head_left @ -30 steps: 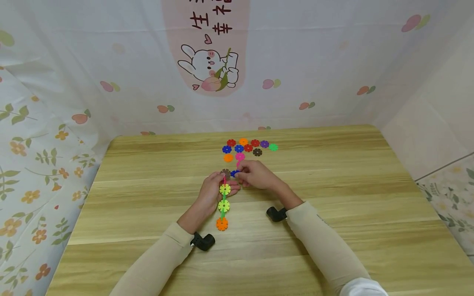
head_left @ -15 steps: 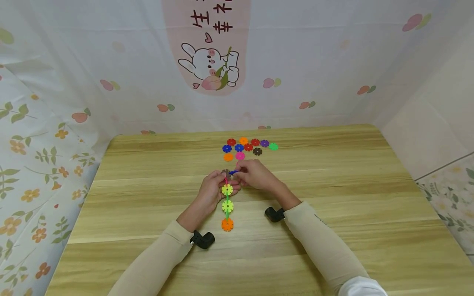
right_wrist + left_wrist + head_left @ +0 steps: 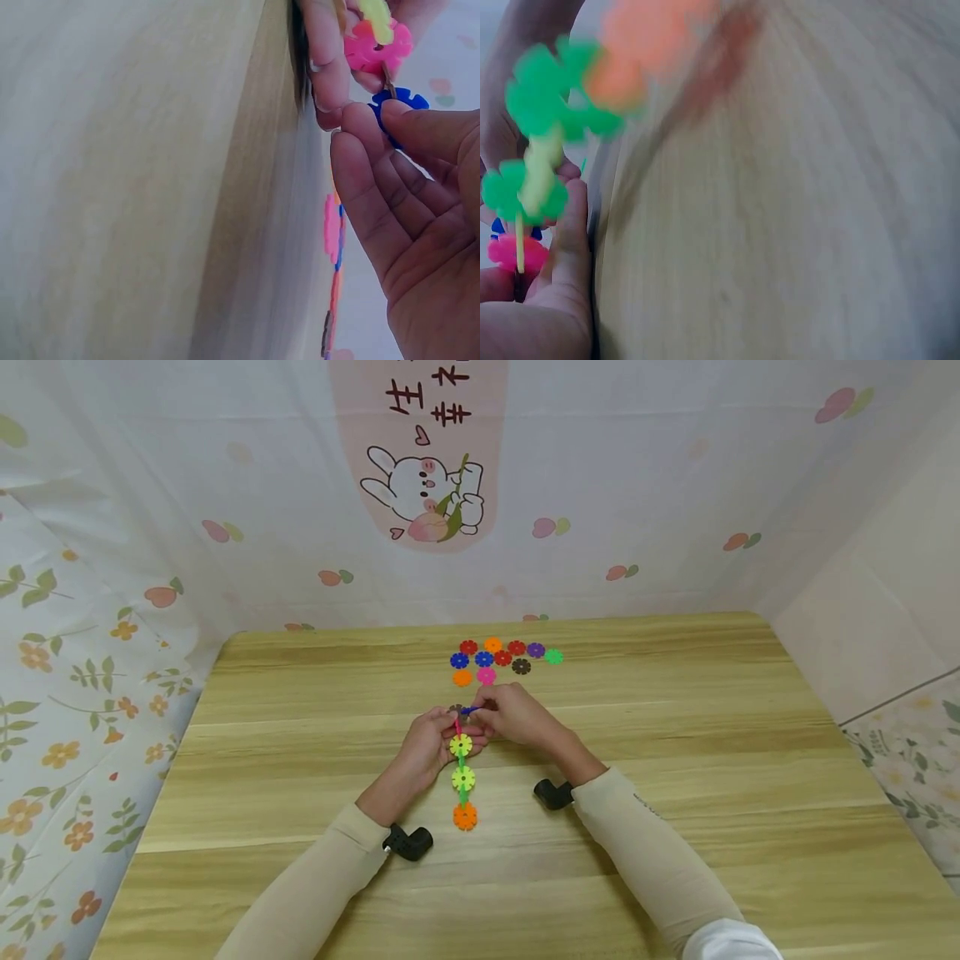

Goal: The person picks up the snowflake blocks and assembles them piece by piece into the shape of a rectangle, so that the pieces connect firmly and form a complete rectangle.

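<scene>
A chain of notched plastic snowflake discs hangs from my left hand (image 3: 423,747), whose thumb and fingers pinch it near its top at the brown disc (image 3: 457,711). Below come a pink disc (image 3: 517,253), a yellow disc (image 3: 461,745), a green one, a second yellow disc (image 3: 463,778), another green disc (image 3: 540,90) and an orange disc (image 3: 465,817) at the near end. Between thumb and fingertips my right hand (image 3: 521,714) pinches a blue disc (image 3: 411,99). In the right wrist view its edge meets the brown disc; how deep it sits is hard to tell.
Loose discs lie flat behind the hands on the wooden table (image 3: 300,760), among them an orange one (image 3: 462,678), a pink one (image 3: 486,676), a dark brown one (image 3: 521,667) and a green one (image 3: 553,657). A printed cloth (image 3: 637,485) hangs behind the table.
The blue disc has turned from face-up to edge-on and moved slightly left against the brown disc. The chain's near end has swung to the right. Both hands stay almost in place.
</scene>
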`<state>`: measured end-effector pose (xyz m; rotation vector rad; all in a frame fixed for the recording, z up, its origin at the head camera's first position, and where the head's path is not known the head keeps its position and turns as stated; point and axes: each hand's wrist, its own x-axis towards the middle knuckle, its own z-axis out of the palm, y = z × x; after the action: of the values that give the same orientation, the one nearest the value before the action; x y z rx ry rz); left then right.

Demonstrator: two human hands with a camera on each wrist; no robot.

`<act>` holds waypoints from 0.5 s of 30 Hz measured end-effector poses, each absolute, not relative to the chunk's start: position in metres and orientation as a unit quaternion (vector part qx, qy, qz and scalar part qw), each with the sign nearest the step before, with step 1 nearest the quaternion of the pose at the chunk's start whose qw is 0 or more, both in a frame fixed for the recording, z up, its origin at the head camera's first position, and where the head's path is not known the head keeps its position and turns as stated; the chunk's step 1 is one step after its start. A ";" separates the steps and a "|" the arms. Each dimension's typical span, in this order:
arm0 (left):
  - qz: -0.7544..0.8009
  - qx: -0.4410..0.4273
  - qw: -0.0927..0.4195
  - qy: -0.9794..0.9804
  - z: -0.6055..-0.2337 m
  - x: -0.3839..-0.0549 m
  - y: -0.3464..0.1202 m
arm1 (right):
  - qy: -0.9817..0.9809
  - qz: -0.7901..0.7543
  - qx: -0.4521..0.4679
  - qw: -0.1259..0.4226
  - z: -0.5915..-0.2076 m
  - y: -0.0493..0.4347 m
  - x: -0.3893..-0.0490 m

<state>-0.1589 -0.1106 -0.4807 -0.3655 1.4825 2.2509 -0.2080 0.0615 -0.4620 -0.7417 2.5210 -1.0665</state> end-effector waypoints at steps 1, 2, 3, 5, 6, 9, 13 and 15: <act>0.808 -0.128 0.214 0.534 -0.481 -0.159 -0.111 | 0.878 -0.374 -0.256 0.155 -0.463 0.061 -0.208; 0.806 -0.125 0.218 0.535 -0.480 -0.159 -0.111 | 0.876 -0.378 -0.253 0.159 -0.464 0.062 -0.209; 0.805 -0.121 0.221 0.537 -0.480 -0.158 -0.111 | 0.875 -0.381 -0.250 0.163 -0.465 0.062 -0.209; 0.805 -0.118 0.226 0.536 -0.480 -0.158 -0.111 | 0.870 -0.392 -0.241 0.174 -0.466 0.063 -0.211; 0.804 -0.118 0.226 0.536 -0.480 -0.158 -0.111 | 0.867 -0.400 -0.236 0.181 -0.467 0.064 -0.212; 0.804 -0.121 0.223 0.537 -0.480 -0.159 -0.110 | 0.860 -0.419 -0.216 0.193 -0.470 0.070 -0.214; 0.805 -0.132 0.215 0.537 -0.482 -0.159 -0.109 | 0.856 -0.441 -0.185 0.197 -0.470 0.077 -0.218; 0.806 -0.134 0.211 0.536 -0.482 -0.159 -0.109 | 0.855 -0.449 -0.173 0.195 -0.470 0.081 -0.220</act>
<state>-0.1594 -0.1091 -0.4823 -0.3713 1.4895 2.2412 -0.2198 0.0806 -0.4695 -0.4862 2.3962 -1.2587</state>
